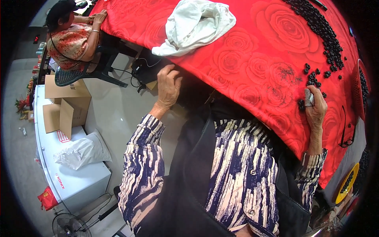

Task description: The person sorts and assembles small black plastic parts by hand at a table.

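Note:
My left hand (168,89) rests at the near edge of the table's red rose-patterned cloth (252,63), fingers loosely curled over the edge, holding nothing I can make out. On the cloth, my right hand (316,106) is closed around a small grey object (308,97). Small dark round beads (316,77) lie loose just beyond that hand. A long band of the same beads (321,29) runs toward the far right. A crumpled white cloth (195,24) lies further up the table.
Another person (71,37) sits at the table's far left end on a dark chair. Open cardboard boxes (65,104) and a white plastic bag (83,152) sit on a white chest. A fan (69,226) stands below. Eyeglasses (347,130), a red basket (361,89) and a yellow dish (347,182) lie right.

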Available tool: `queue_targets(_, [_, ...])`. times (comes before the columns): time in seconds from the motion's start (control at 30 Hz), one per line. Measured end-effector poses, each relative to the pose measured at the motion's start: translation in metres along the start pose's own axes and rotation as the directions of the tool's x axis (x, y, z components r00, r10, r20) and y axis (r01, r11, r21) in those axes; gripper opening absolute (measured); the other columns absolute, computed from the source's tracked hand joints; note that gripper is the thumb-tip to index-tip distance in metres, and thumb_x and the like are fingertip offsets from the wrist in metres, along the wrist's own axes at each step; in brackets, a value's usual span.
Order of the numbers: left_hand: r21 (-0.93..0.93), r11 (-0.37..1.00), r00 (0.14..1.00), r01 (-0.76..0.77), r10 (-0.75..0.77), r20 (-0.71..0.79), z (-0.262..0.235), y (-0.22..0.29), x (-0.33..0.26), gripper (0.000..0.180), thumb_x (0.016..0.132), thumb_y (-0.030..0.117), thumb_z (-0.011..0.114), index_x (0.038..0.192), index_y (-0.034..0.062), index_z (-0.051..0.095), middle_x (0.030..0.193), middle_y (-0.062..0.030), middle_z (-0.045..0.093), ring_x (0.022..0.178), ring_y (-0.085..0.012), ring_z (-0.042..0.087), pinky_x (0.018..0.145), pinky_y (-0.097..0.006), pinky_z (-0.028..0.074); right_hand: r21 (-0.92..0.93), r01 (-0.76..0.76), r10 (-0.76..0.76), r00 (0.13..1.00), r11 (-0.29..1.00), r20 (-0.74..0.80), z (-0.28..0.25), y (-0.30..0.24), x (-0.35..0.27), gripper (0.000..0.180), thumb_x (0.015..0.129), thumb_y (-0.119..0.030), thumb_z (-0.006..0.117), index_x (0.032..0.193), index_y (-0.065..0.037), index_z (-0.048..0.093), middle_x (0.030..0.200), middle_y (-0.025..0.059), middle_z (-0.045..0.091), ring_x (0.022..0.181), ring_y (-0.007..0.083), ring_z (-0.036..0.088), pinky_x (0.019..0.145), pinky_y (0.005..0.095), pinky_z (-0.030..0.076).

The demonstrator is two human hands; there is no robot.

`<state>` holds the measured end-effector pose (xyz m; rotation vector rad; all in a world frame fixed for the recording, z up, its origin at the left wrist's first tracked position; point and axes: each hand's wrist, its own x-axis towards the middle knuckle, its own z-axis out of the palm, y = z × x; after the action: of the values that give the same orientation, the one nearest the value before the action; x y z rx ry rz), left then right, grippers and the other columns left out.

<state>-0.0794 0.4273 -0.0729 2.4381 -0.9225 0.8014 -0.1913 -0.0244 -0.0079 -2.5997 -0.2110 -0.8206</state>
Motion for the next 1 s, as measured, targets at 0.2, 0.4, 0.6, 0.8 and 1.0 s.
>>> queue_targets(0.2, [-0.118,0.984,0.964,0.133,-0.156,-0.215,-0.023,0.032,0.027,0.030,0.081,0.010,0.062,0.107,0.0018,0.049,0.111,-0.0159,0.049,0.103,-0.0298,0.047,0.089,-0.041,0.037,-0.025,-0.008,0.008,1.000,1.000,-0.007,-0.005,0.006,-0.001,0.013,0.081,-0.004,0.063,0.092,0.000,0.058,0.083,0.0133,0.061,0.073,0.0270,0.062,0.063,0.0321,0.048])
queue_targets(0.4, [-0.746,0.608,0.959,-0.271,0.105,-0.262,-0.059,0.113,0.095,0.038,0.082,0.030,0.066,0.104,0.0034,0.051,0.088,-0.0111,0.062,0.078,-0.0273,0.057,0.076,-0.045,0.044,-0.038,-0.009,0.008,1.000,0.999,-0.012,-0.013,-0.003,0.005,0.014,0.078,-0.006,0.066,0.089,-0.003,0.058,0.076,0.0125,0.059,0.066,0.0274,0.061,0.056,0.0349,0.047])
queue_targets(0.6, [-0.921,0.176,0.937,-0.347,0.100,-0.334,-0.127,0.205,0.152,0.047,0.080,0.043,0.065,0.117,0.0182,0.050,0.085,0.0030,0.057,0.080,-0.0168,0.047,0.077,-0.043,0.041,0.061,-0.031,0.032,0.999,0.998,-0.005,-0.007,-0.007,0.006,0.013,0.078,-0.009,0.064,0.088,-0.005,0.058,0.071,0.0113,0.056,0.061,0.0274,0.059,0.052,0.0353,0.046])
queue_targets(0.8, [-0.735,0.659,0.943,-0.162,-0.117,-0.313,-0.156,0.273,0.194,0.027,0.091,0.033,0.043,0.114,0.0181,0.044,0.085,0.0015,0.052,0.082,-0.0151,0.048,0.076,-0.040,0.039,0.065,-0.025,0.027,0.999,0.998,-0.021,-0.009,-0.004,0.004,0.013,0.077,-0.010,0.064,0.087,-0.006,0.057,0.069,0.0097,0.054,0.060,0.0280,0.059,0.051,0.0359,0.045])
queue_targets(1.0, [0.973,0.116,0.612,-0.201,0.790,0.033,-0.171,0.195,0.199,0.024,0.093,0.026,0.031,0.079,0.0173,0.048,0.079,0.0071,0.047,0.073,-0.0043,0.042,0.062,-0.018,0.036,0.048,-0.035,0.035,0.999,0.998,0.008,-0.014,0.002,0.001,0.015,0.076,-0.010,0.065,0.088,-0.006,0.056,0.071,0.0085,0.055,0.061,0.0277,0.059,0.051,0.0364,0.046])
